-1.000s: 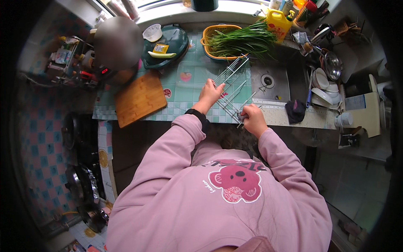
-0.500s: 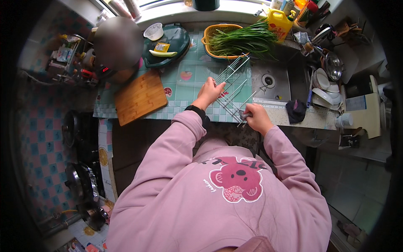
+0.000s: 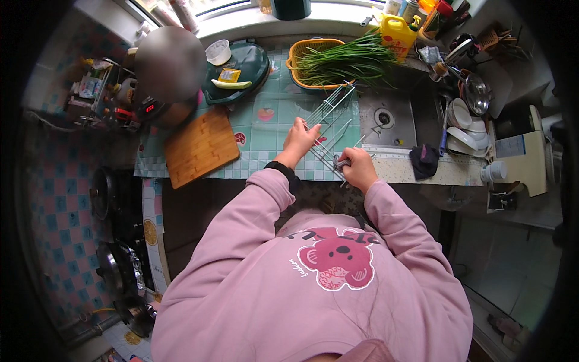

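Observation:
A metal wire rack (image 3: 330, 107) is held at a slant over the front edge of the counter, between the cutting board and the sink. My left hand (image 3: 298, 142) is closed around its left side. At the rack's near end my right hand (image 3: 360, 167) presses a small grey scrubbing pad or cloth (image 3: 341, 162) against the wires. My fingers partly hide the pad, so its exact kind is unclear. Beyond the rack's far end stands an orange basket (image 3: 293, 62) heaped with long green chives (image 3: 350, 59).
Left on the tiled counter (image 3: 265, 136) lies a wooden cutting board (image 3: 202, 145). Behind it a dark green lid (image 3: 256, 66) carries a plastic bowl (image 3: 218, 52) and yellow packet (image 3: 229, 75). To the right are the sink (image 3: 401, 114), a dark cloth (image 3: 424, 160) and white bowls (image 3: 461, 137).
My right hand has moved a little left along the rack with the grey pad. The left hand keeps its hold, and the rack has shifted slightly.

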Available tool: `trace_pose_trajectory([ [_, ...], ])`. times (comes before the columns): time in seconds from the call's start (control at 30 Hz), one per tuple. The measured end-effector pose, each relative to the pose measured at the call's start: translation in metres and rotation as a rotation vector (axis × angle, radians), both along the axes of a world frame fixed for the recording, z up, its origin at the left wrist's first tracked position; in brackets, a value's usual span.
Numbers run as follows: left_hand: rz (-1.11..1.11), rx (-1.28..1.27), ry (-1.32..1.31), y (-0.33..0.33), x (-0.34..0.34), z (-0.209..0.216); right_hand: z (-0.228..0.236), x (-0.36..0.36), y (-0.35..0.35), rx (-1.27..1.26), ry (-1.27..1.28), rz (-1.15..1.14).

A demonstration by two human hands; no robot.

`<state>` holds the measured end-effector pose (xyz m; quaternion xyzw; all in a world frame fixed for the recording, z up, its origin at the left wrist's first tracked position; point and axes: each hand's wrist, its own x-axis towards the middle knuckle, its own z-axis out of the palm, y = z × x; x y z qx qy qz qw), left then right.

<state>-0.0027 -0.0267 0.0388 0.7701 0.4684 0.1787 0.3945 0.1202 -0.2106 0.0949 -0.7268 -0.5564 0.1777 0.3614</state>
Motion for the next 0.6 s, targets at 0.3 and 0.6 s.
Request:
trace_pose_trajectory([
  [0.3,-0.081,-0.057,0.012,0.004,-0.003,0.009,0.017,0.024,-0.035,-0.102,-0.024,0.114],
  [0.6,-0.017,0.041,-0.021,-0.002,-0.002,0.001,0.004,-0.002,-0.009,-0.034,-0.062,-0.071],
])
